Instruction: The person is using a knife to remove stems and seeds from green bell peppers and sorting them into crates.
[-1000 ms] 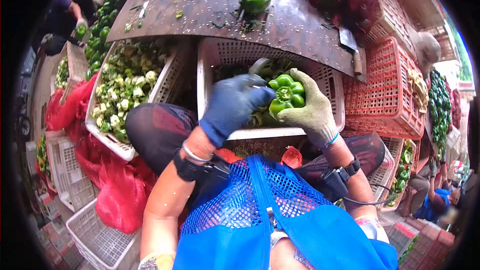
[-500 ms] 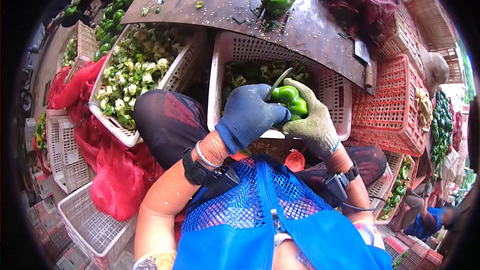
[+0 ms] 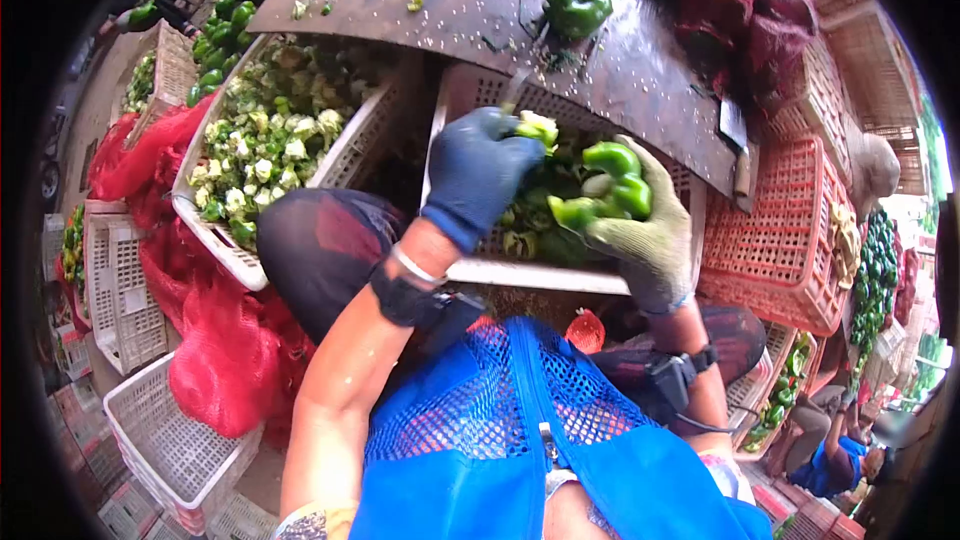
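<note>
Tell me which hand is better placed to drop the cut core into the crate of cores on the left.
Probably the left hand: it holds the core, nearer that crate. The right hand holds the opened pepper, farther off.

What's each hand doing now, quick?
Left hand: closed, holding the knife and a pale cut core.
Right hand: closed around the cut pepper.

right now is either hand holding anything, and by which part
Right hand: cut green pepper, by its outer wall. Left hand: knife, apparently by its hidden handle, and pale core, grip unclear.
</note>
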A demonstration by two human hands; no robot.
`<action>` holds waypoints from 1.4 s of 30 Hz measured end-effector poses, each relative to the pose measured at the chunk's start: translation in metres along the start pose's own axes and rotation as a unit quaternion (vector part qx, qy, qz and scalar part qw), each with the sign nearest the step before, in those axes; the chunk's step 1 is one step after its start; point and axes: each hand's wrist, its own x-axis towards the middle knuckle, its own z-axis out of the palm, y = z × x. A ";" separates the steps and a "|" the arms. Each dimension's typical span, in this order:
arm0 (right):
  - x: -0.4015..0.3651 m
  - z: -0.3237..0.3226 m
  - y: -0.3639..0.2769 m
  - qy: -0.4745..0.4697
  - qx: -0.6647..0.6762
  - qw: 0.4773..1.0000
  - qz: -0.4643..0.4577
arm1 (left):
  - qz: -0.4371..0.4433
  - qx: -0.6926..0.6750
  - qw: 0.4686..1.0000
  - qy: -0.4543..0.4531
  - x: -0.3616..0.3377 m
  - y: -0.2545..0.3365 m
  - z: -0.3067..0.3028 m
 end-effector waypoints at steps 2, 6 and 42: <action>0.015 -0.026 -0.010 -0.049 -0.143 0.988 0.035 | -0.019 -0.051 0.997 0.057 0.011 0.005 -0.043; 0.082 -0.077 0.017 0.101 -0.350 0.926 -0.104 | -0.130 0.059 0.947 0.288 0.039 0.000 -0.160; 0.007 0.022 -0.049 -0.096 -0.261 0.944 -0.178 | 0.060 -0.020 0.991 -0.119 -0.055 0.066 -0.055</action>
